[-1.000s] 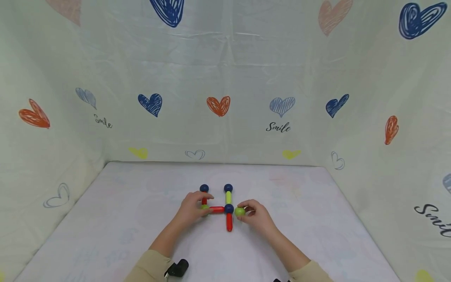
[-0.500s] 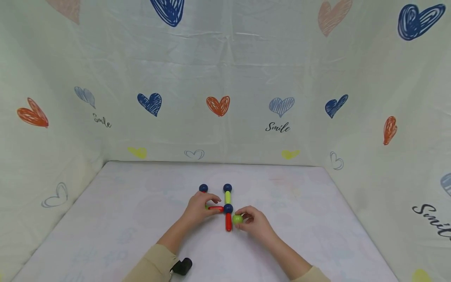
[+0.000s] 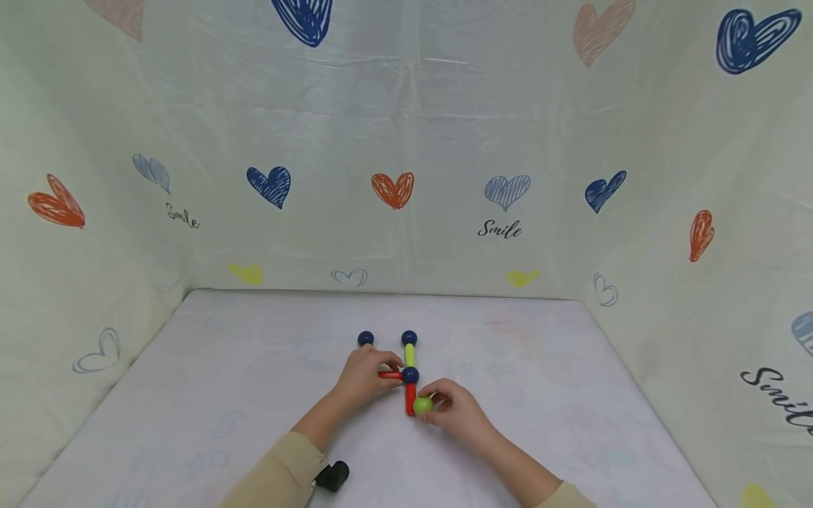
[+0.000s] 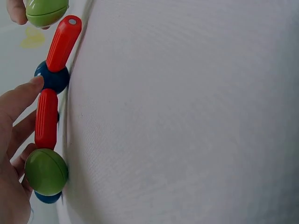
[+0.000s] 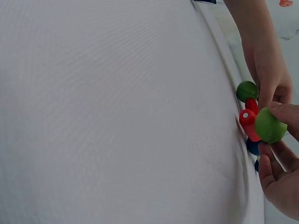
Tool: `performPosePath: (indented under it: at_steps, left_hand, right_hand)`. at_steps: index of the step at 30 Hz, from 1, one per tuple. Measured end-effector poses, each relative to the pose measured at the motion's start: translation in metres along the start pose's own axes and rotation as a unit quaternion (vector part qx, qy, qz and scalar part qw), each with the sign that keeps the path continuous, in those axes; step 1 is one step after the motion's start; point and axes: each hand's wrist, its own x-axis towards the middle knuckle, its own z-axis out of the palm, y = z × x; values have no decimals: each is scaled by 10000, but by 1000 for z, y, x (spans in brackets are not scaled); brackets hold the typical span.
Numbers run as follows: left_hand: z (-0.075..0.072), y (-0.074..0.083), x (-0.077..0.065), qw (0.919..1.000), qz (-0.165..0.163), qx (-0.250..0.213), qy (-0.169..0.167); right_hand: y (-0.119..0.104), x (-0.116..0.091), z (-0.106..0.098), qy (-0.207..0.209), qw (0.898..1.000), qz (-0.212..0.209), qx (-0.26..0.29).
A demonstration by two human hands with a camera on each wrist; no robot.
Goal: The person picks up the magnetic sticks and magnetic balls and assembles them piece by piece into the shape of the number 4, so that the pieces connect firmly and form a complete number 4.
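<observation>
A toy frame of magnetic rods and balls lies on the table. My left hand (image 3: 366, 374) grips its middle blue ball (image 3: 411, 375), the thumb (image 4: 36, 83) pressing on it in the left wrist view. A red rod (image 4: 46, 119) runs from that ball to a green ball (image 4: 46, 171) under the palm. Another red rod (image 3: 410, 399) points toward me from the middle ball, its near end bare. My right hand (image 3: 459, 413) pinches a loose green ball (image 3: 423, 406) between thumb and fingers, right beside that bare end. A yellow-green rod (image 3: 409, 355) leads away to a far blue ball (image 3: 409, 339).
One more blue ball (image 3: 365, 339) shows beyond my left hand, its rod mostly hidden. White cloth covers the table (image 3: 571, 423). A curtain (image 3: 444, 127) printed with hearts hangs behind and at both sides. A black wrist device (image 3: 333, 476) sits at the left sleeve.
My right hand has brought the green ball toward me and left, from beside the middle ball to the near rod's end. My left hand has slid right along the frame to the middle ball.
</observation>
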Motion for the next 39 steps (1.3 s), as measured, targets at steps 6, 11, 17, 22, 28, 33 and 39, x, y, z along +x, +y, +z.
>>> performPosePath:
  at_steps: [6, 11, 17, 22, 28, 33, 39]
  left_hand:
    - [1, 2, 1, 9999, 68, 103, 94]
    - [3, 1, 2, 9995, 160, 151, 208]
    - [5, 0, 2, 9991, 242, 186, 308]
    - [6, 0, 4, 9989, 219, 208, 367]
    - [8, 0, 5, 9990, 194, 233, 338]
    - [7, 0, 5, 9990, 191, 209, 334]
    - [7, 0, 5, 9994, 117, 156, 296]
  right_hand:
    - [1, -4, 3, -175, 9998, -63, -63]
    - [2, -8, 6, -254, 9994, -195, -115]
    - [3, -12, 9, -271, 9992, -303, -58]
    - [5, -14, 11, -354, 9990, -267, -5]
    - [8, -18, 14, -401, 9989, -227, 89]
    - [8, -20, 15, -429, 9989, -147, 72]
    - [8, -21, 16, -395, 9991, -130, 10]
